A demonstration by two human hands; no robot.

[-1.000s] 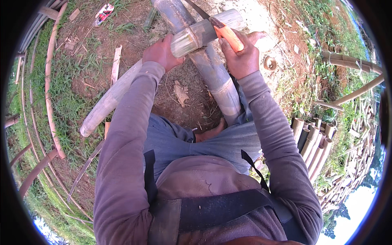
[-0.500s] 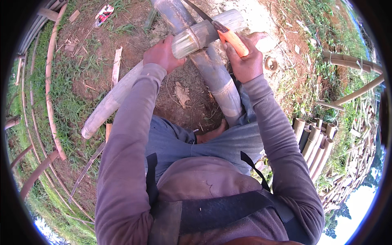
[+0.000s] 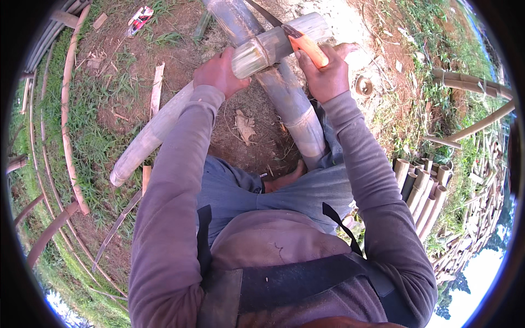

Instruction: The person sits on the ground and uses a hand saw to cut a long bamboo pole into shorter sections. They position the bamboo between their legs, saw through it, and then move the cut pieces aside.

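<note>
My left hand (image 3: 221,74) is closed around the near end of a short, pale green bamboo piece (image 3: 251,57). The piece lies crosswise over a thicker grey bamboo pole (image 3: 295,106) that slants from the top of the view down to my right leg. In my right hand (image 3: 327,75) is the orange handle of a handsaw (image 3: 310,50). Its dark blade runs up and left from the handle, at the far side of the short piece; the cutting edge's contact with the bamboo cannot be made out. Another pale bamboo length (image 3: 145,139) slants down-left from behind my left wrist.
Several cut bamboo tubes (image 3: 421,191) are bundled at the right, with a heap of bamboo scraps (image 3: 481,202) beyond. A long bamboo rail (image 3: 66,109) curves along the left. A dry leaf (image 3: 244,127) and a flat bamboo strip (image 3: 157,90) lie on the soil.
My right hand and the saw have moved slightly up and to the left. The short bamboo piece and my left hand have shifted very slightly right.
</note>
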